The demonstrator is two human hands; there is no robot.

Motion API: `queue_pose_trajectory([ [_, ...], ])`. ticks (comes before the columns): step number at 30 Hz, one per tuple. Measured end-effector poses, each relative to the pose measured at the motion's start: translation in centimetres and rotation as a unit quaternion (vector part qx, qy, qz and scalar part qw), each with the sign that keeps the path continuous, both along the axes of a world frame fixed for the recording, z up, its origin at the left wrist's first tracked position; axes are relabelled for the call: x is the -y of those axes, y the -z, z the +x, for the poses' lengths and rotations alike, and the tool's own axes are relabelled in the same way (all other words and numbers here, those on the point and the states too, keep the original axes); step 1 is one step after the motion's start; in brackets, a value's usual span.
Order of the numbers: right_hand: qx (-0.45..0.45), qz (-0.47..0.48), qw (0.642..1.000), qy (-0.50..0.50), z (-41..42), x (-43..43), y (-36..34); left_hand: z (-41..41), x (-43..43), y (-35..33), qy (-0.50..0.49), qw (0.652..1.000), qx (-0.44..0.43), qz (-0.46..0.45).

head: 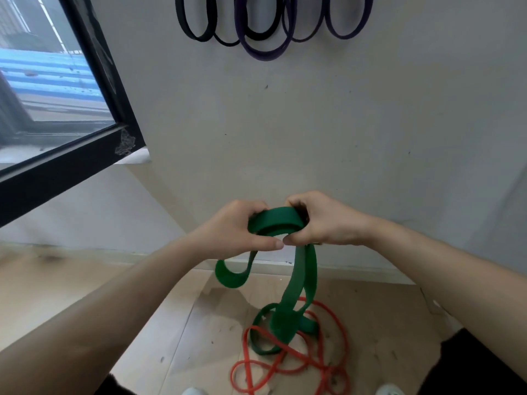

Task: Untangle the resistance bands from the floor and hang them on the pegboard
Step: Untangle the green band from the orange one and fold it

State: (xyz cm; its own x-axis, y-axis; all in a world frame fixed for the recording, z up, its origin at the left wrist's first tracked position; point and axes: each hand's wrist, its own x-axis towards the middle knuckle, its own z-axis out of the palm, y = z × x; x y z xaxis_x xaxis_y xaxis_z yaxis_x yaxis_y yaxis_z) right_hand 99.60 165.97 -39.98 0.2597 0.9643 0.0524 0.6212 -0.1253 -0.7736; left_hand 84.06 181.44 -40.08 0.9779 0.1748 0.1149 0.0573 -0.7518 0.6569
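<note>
**Green band held up, tail in the floor tangle**

Open room lies between the pale, scuffed wall (pixel 285 138) and the light wooden floor (pixel 199 323). A black window frame (pixel 71 172) edges the left. The left hand (pixel 236 226) and right hand (pixel 322 220) grip a wide, flat green rubber resistance band (pixel 273 219). Their fingers (pixel 271 245) curl round its top loop, thumbs nearly meeting. Its lower coils rest on the floor, seemingly threaded through a thin orange band (pixel 328 369). Dark purple loops (pixel 265 55) hang above.
</note>
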Motion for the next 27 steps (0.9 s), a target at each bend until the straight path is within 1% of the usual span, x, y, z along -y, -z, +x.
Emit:
queue_pose_trajectory([
  [4, -0.068, -0.028, 0.997, 0.004, 0.9, -0.1, 1.3, 0.2, 0.2, -0.4, -0.006, 0.999, 0.032, -0.028],
  [9, -0.142, -0.013, 0.989, 0.025, 1.6, -1.3, 2.7, 1.0, 0.3, -1.3, -0.065, 0.993, 0.071, -0.075],
  [12, -0.167, -0.010, 0.985, 0.032, 2.1, -1.8, 3.2, 1.7, 0.5, -2.4, -0.106, 0.979, 0.125, -0.118],
  [14, -0.178, -0.003, 0.983, 0.043, 2.4, -2.1, 3.1, 2.0, 0.6, -3.0, -0.126, 0.970, 0.159, -0.131],
  [17, -0.172, 0.008, 0.984, 0.052, 3.3, -2.1, 2.4, 2.4, 0.2, -3.6, -0.154, 0.957, 0.196, -0.147],
  [21, -0.115, 0.000, 0.992, 0.055, 4.0, -1.7, 1.0, 2.6, -0.4, -4.1, -0.190, 0.941, 0.231, -0.158],
  [24, -0.108, 0.038, 0.991, 0.062, 4.5, -1.1, -0.8, 2.6, -0.9, -4.5, -0.193, 0.932, 0.247, -0.182],
  [27, -0.121, 0.093, 0.985, 0.085, 5.1, 0.3, -2.6, 2.1, -1.5, -4.6, -0.162, 0.938, 0.228, -0.204],
])
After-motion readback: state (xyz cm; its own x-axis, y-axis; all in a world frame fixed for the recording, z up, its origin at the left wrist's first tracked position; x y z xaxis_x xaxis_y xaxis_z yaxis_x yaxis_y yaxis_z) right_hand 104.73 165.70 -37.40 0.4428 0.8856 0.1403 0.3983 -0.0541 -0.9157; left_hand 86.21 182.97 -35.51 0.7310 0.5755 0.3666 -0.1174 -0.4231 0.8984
